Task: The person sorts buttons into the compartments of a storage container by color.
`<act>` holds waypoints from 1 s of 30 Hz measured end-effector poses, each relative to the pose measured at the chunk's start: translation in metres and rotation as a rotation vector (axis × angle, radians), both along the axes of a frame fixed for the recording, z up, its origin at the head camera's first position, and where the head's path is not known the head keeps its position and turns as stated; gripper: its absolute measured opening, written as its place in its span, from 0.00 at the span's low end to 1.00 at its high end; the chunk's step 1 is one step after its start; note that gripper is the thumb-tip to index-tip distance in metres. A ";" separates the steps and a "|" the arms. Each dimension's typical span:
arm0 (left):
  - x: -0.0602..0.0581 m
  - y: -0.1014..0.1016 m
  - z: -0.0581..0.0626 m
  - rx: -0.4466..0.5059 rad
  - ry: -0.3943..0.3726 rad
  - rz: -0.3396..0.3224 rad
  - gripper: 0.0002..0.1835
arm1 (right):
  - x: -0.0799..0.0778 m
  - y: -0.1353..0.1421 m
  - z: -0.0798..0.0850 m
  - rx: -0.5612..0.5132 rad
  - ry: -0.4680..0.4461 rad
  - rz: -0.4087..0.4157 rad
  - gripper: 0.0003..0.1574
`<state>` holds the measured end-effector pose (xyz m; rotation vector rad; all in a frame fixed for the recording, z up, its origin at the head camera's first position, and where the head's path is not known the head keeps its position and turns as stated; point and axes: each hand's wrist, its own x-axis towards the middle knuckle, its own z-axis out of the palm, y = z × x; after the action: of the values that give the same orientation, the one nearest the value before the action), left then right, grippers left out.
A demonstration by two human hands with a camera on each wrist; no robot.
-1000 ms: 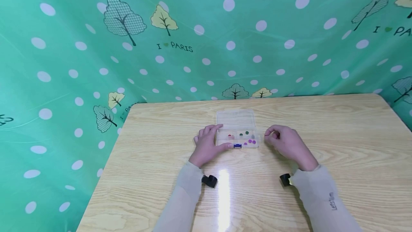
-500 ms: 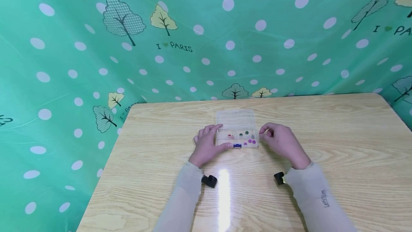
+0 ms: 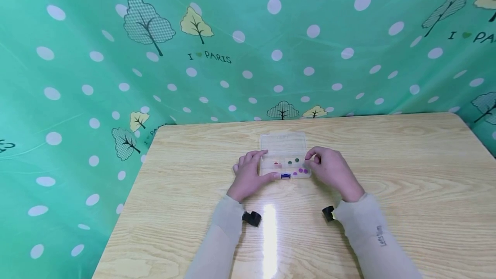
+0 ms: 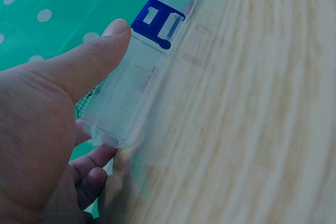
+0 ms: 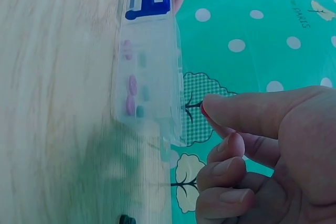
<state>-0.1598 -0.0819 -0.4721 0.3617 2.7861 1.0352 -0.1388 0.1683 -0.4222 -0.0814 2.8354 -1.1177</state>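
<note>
A clear plastic compartment box (image 3: 286,166) lies on the table with its lid (image 3: 283,143) raised behind and a blue latch (image 3: 285,176) in front. Purple discs (image 3: 300,170) sit in its front right part, green discs (image 3: 297,160) at the back right, small red pieces (image 3: 276,163) at the back left. My left hand (image 3: 249,176) grips the box's left end, thumb at the front wall beside the latch. Close over the right end, my right hand (image 3: 332,169) pinches a small red disc (image 5: 204,112) between thumb and index finger, mostly covered by them.
The wooden table (image 3: 186,210) reaches back to a green dotted cloth (image 3: 248,46). A small black object (image 5: 127,219) lies on the table near the right hand. Black wrist cameras (image 3: 252,218) stick out from both sleeves.
My right hand has moved left, from beside the box to over its right end, fingers still pinched. The left hand and the box have stayed in place.
</note>
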 end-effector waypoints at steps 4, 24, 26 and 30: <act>0.001 0.000 0.000 0.005 0.007 -0.002 0.50 | -0.001 -0.004 0.000 -0.002 -0.004 0.001 0.03; 0.000 0.000 -0.001 -0.001 0.013 -0.004 0.50 | -0.008 -0.023 0.000 -0.012 -0.011 0.019 0.03; 0.000 0.000 -0.001 0.001 0.018 -0.003 0.50 | -0.008 -0.025 0.001 -0.008 -0.025 0.013 0.04; 0.000 0.001 -0.001 -0.004 0.017 -0.001 0.50 | -0.009 -0.028 0.001 -0.009 -0.022 0.017 0.04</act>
<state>-0.1600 -0.0812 -0.4729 0.3727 2.8021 1.0308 -0.1475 0.1406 -0.4210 -0.0927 2.8052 -1.1210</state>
